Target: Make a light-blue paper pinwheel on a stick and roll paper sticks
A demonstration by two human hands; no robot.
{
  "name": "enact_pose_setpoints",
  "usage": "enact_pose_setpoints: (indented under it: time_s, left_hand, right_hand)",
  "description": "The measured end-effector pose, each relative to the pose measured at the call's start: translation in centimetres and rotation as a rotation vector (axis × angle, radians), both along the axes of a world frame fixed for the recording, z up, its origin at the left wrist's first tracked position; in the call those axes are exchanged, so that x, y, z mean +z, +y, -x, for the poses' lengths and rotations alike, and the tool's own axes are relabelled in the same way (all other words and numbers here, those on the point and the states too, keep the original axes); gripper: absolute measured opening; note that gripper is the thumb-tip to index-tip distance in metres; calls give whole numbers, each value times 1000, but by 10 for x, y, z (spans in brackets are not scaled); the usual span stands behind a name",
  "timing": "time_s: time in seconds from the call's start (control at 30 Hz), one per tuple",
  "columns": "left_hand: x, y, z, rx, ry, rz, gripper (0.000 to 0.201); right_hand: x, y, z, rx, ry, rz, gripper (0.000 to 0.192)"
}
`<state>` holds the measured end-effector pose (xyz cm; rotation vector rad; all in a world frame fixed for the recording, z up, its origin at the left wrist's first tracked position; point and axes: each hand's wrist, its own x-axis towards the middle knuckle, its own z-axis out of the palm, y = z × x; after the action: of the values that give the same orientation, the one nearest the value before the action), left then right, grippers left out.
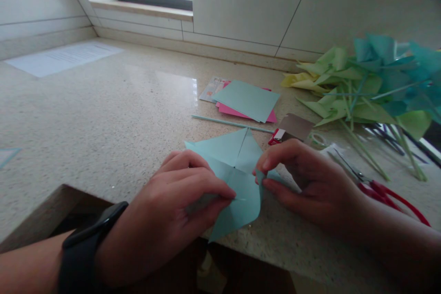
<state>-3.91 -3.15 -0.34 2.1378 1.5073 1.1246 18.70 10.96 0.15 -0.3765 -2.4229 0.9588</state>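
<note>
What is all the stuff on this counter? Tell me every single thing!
paper square: one, light blue, cut and creased, at the counter's front edge under both hands
paper sheets: a small stack, blue on top of pink, behind the square
stick: one, light blue, lying between the stack and the square
pinwheels: a pile, yellow, green and teal, on long sticks, far right
scissors: one pair, red handles, right of the right hand
tape roll: one, clear, by the scissors
printed sheet: one, white, far left
counter: one, speckled beige
watch: one, black, on the left wrist
left hand: pressing the square
right hand: pinching a corner of the square
</note>
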Motion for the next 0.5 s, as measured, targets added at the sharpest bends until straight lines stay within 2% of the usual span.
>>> enact_pose_setpoints:
  time_s: [0.23,0.5]
  left_hand:
    - [1,1,0,-65,-41,-25,17]
    - [3,3,1,-93,-36,-49,15]
  right_hand:
    - [7,-8,5,11,-32,-36,8]
    - [5,-12,10,55,-36,-38,24]
